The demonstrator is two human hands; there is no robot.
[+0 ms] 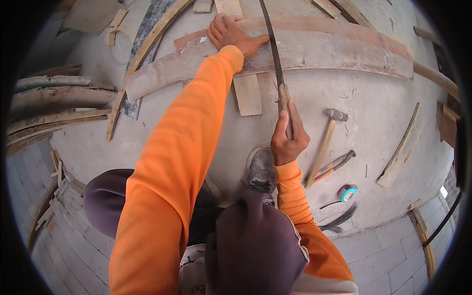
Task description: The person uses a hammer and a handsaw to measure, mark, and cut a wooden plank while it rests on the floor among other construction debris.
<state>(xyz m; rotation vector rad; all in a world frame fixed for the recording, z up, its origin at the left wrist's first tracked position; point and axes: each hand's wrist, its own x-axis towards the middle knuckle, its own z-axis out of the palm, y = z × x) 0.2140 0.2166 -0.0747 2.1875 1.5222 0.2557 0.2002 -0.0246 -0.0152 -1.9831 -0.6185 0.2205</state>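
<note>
My right hand [290,140] is wrapped around the wooden handle of a handsaw [278,64], index finger laid along the grip. Its long dark blade points away from me and crosses two overlapping wooden planks. My left hand [235,37] bears down on the planks left of the blade, fingers bent over toward the far side. The left thumb stretches out to the blade's edge. The nearer plank [339,51] is pale and worn; the farther plank [378,37] looks reddish. A short wood block [248,96] sticks out from beneath them.
To the right on the concrete floor lie a hammer [322,147], pincers [334,166] with orange-and-black handles, a teal tape measure [347,192] and a wood strip [400,145]. Several boards [59,101] are piled at left. My shoe [261,169] stands near the saw handle.
</note>
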